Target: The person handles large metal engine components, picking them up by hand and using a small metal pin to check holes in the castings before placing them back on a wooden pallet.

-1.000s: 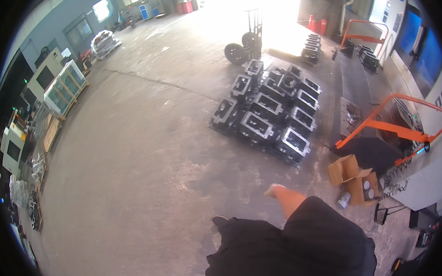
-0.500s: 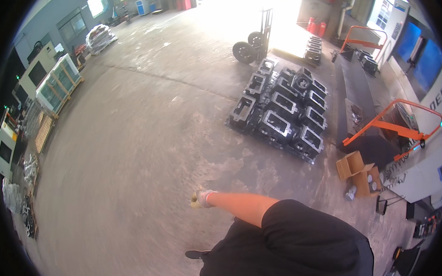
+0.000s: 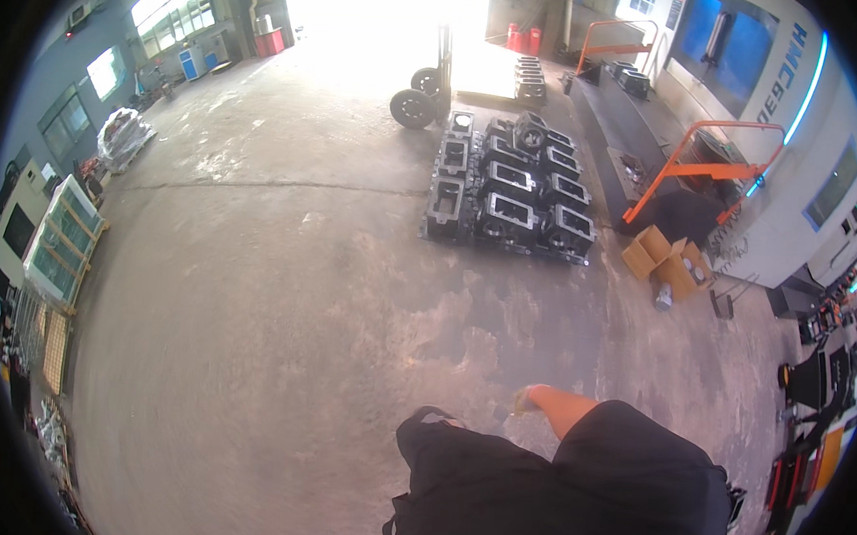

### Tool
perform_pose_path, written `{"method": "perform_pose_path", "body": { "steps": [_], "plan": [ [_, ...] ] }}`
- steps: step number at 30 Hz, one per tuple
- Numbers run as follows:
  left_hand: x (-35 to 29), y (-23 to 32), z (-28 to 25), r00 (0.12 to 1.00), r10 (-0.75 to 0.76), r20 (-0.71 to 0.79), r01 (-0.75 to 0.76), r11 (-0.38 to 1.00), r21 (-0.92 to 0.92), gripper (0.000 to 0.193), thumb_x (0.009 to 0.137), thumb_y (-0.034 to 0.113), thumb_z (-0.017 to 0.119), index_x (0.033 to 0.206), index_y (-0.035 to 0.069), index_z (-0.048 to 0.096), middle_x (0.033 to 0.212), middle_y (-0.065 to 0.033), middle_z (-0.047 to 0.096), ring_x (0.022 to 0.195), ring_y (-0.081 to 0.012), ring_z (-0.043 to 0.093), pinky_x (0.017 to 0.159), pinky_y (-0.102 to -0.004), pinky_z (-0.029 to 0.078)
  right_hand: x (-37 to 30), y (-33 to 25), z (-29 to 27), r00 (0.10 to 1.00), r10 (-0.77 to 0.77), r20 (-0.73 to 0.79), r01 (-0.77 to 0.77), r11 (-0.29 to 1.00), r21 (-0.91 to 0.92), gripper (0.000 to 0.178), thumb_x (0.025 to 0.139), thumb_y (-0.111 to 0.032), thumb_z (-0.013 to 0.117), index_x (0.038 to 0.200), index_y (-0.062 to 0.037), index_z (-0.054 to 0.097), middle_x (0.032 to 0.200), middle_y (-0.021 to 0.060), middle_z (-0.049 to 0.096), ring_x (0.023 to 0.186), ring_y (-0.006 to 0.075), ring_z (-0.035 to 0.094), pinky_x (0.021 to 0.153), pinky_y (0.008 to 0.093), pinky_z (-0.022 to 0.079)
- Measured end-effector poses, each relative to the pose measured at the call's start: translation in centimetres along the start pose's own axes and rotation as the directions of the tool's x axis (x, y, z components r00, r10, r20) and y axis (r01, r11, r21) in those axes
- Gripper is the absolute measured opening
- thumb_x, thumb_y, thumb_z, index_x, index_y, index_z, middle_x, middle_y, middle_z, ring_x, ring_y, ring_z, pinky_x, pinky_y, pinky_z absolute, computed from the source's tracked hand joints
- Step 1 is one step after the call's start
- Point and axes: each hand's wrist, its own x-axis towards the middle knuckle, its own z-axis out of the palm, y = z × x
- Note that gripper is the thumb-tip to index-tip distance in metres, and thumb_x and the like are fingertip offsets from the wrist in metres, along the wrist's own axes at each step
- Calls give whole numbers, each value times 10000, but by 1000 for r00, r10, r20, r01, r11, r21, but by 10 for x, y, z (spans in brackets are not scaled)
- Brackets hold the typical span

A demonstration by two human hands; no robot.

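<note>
My right hand [image 3: 524, 401], in a pale yellowish work glove, hangs low in front of my body over the concrete floor [image 3: 349, 331]. It is small and blurred, so its fingers cannot be made out, and nothing shows in it. My bare right forearm [image 3: 564, 408] comes out of a black short sleeve. My left hand is out of view. Ahead of my right hand, apart from it, several dark metal castings [image 3: 509, 214] with rectangular openings stand in rows on the floor. One round-holed casting [image 3: 530, 134] rests on top of the others.
Behind the castings stands a black-wheeled hand truck [image 3: 414, 108]. To the right are an orange-handled cart [image 3: 705, 171], an opened cardboard box [image 3: 682, 269] and a large white machine [image 3: 785, 207]. At left, a wood-framed glass crate [image 3: 64, 242] and a plastic-wrapped bundle [image 3: 124, 139] stand along the side.
The view has swung and levelled, so the castings and carts sit further left. My right hand has drawn back closer to my body. A shoe still shows beside my leg.
</note>
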Motion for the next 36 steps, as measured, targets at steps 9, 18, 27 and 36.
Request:
{"method": "perform_pose_path", "body": {
  "steps": [9,18,27,36],
  "plan": [
    [64,-2,-122,989,-59,-137,21,964,-266,604,1018,519,459,1346,38,620,1138,-127,724,989,-233,679,820,-416,555,60,-175,23,971,237,15,-237,970,48,712,859,-655,632,1332,-124,663,1404,135,616,1299,343,574,1058,490,463],
    [148,49,-202,980,-188,-62,184,980,-74,497,1021,466,493,1243,50,651,998,-99,736,818,-227,666,671,-414,537,56,-636,-200,953,-258,-161,264,964,19,534,877,-485,595,1248,-117,708,1288,121,691,1186,331,657,955,482,533],
    [289,144,-292,999,-43,0,43,998,-35,475,1022,458,496,1215,53,654,974,-93,735,789,-227,657,650,-416,527,10,-870,-238,756,-604,-252,651,733,198,549,882,-462,603,1339,-157,618,1334,141,656,1239,330,615,1011,464,486],
    [444,135,-434,991,110,73,-112,993,26,454,1023,449,500,1187,55,656,950,-87,734,760,-227,648,629,-418,517,5,-699,-97,959,267,-95,-248,954,168,419,887,-346,662,1247,-138,711,1290,101,690,1167,300,661,946,463,530]
  ]
}}
